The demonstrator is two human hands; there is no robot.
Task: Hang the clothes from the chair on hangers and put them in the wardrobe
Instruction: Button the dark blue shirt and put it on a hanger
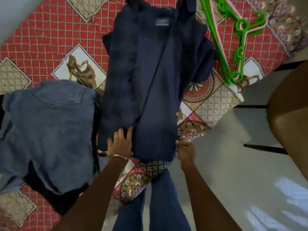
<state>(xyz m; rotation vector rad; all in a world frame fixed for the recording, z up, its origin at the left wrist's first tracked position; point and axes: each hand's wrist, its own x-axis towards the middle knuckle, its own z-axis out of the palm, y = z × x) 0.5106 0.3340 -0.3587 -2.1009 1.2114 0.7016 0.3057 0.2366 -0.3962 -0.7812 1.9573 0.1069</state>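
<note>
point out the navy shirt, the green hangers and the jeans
navy shirt (146, 77), head view, button placket
green hangers (240, 25), head view, hook junction
jeans (50, 130), head view, below the back pocket
</note>
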